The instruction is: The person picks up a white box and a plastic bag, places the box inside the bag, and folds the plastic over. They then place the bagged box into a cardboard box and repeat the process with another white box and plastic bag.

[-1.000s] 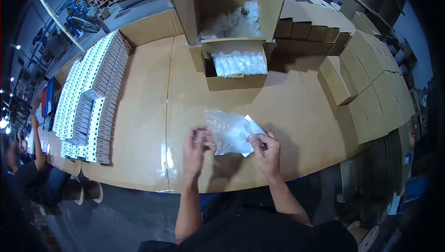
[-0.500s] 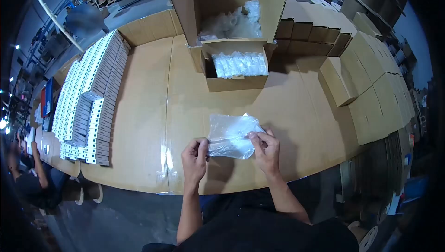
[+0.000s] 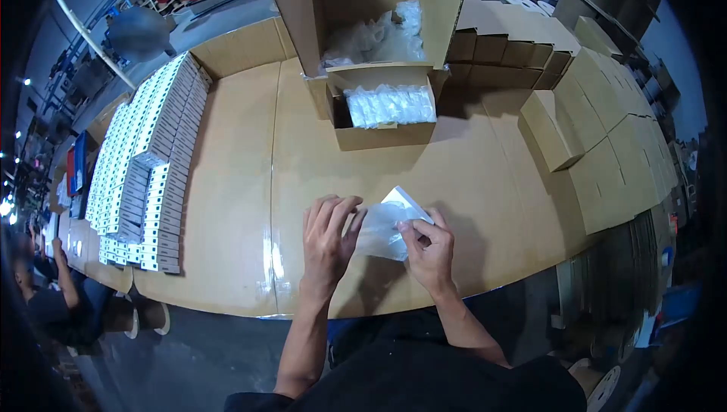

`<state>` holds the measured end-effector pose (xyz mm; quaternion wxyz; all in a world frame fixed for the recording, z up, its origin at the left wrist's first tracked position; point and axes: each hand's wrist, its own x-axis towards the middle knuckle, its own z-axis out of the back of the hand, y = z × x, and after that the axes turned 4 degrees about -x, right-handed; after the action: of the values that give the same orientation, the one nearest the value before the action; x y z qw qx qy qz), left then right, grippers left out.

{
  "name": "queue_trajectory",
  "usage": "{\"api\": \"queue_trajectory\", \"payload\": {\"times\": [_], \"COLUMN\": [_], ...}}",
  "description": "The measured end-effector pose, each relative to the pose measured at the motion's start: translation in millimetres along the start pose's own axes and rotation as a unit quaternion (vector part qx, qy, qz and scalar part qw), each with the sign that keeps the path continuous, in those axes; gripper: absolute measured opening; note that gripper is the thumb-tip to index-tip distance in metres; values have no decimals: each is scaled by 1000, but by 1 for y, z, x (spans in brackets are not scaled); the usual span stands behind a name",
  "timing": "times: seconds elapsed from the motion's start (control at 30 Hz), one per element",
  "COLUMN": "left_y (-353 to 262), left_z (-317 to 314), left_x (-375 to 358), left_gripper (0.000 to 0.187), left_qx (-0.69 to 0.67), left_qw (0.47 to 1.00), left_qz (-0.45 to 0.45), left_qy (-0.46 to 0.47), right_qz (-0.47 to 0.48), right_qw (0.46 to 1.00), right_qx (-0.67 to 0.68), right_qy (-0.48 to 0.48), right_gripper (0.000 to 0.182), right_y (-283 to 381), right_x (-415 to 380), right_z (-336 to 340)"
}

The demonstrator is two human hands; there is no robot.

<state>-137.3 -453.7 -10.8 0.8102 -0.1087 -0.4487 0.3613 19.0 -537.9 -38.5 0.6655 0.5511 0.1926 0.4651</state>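
A clear plastic bag [image 3: 382,236] with a white, flat-sided item [image 3: 407,201] at its upper right is over the near middle of the cardboard-covered table. My right hand [image 3: 432,253] pinches the bag along its right side between thumb and fingers. At the bag's left edge is my left hand [image 3: 326,239], raised, with fingers bent and a gap between thumb and forefinger. Beyond both hands stands a small open carton [image 3: 386,138] packed with a row of plastic-wrapped items [image 3: 390,106].
Stacked small white boxes [image 3: 155,173] line the left side. A large open carton [image 3: 295,7] holding clear plastic [image 3: 379,39] stands at the back. Brown cartons [image 3: 613,154] are stacked along the right. Another person [image 3: 57,287] is at far left.
My left hand has let go of the bag's left edge and risen, its fingers opening. The bag's left side has drawn in toward the right, and more of the white item shows.
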Motion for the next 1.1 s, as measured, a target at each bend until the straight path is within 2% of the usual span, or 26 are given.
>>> {"api": "queue_trajectory", "payload": {"times": [0.2, 0.33, 0.47, 0.53, 0.67, 0.77, 0.87, 0.9, 0.97, 1.0, 1.07, 1.1], "left_y": [0, 2, 6, 7, 9, 11, 12, 17, 28, 35, 49, 39], "left_z": [-6, 2, 12, 16, 16, 14, 16, 12, 8, 7, 6, -4], "left_x": [-9, -9, 1, 5, 12, 8, 7, 5, 0, -4, -12, -9], "left_gripper": [32, 30, 11, 6, 17, 17, 16, 14, 15, 17, 38, 50], "left_qx": [-78, -78, -143, -146, -156, -271, -321, -323, -258, -280, -325, -388], "left_qw": [994, 995, 981, 977, 968, 923, 859, 866, 937, 935, 928, 909], "left_qz": [52, 66, 79, 56, 57, 207, 366, 362, 223, 207, 175, 145], "left_qy": [-55, 17, 103, 142, 186, 178, 157, 119, 78, 68, 49, -41], "right_qz": [8, 10, -9, 36, 52, 16, 26, 32, 46, 37, 19, 33], "right_qw": [1000, 1000, 999, 998, 997, 996, 996, 996, 997, 997, 999, 999], "right_qx": [-14, -22, -50, -50, -43, -16, 15, 6, -11, -13, -19, -15], "right_qy": [3, -8, 13, 5, 30, 82, 87, 80, 66, 60, 46, 25], "right_gripper": [12, 11, 12, 15, 17, 18, 19, 19, 20, 19, 19, 18], "right_y": [-7, -6, -1, -8, -5, -10, -10, -9, -8, -8, -8, -8], "right_x": [-2, -3, -5, -6, -6, -7, -7, -7, -7, -7, -10, -11], "right_z": [-3, -3, 0, -4, -3, 0, 5, 5, 4, 3, 0, -3]}}
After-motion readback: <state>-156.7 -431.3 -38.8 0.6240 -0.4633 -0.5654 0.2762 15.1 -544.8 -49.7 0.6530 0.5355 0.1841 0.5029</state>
